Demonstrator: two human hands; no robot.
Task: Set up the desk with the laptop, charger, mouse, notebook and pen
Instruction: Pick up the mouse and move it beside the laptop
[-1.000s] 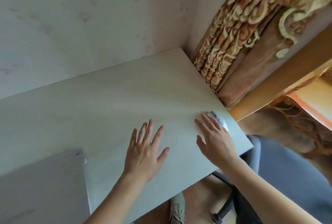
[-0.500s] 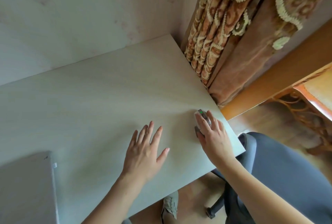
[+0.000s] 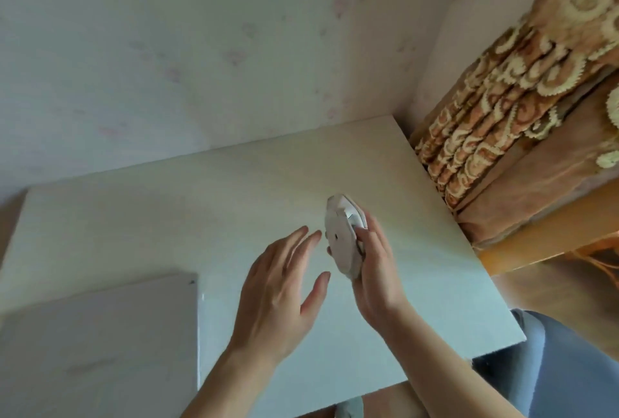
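My right hand [image 3: 376, 270] holds a white mouse [image 3: 341, 236] lifted off the white desk [image 3: 207, 203], tipped on its side so its flat underside faces left. My left hand [image 3: 284, 287] hovers just left of the mouse with fingers spread, holding nothing and apart from it. A closed silver laptop [image 3: 100, 344] lies flat at the desk's near left corner. Charger, notebook and pen are not in view.
A pale wall runs behind the desk. A patterned orange curtain [image 3: 495, 116] hangs against the desk's right edge, with a wooden ledge [image 3: 536, 236] below it. A grey office chair [image 3: 576, 370] stands at the near right.
My right hand has picked the mouse up from the desk's right edge and turned it on its side. My left hand has lifted off the desk toward it. The view tilted up.
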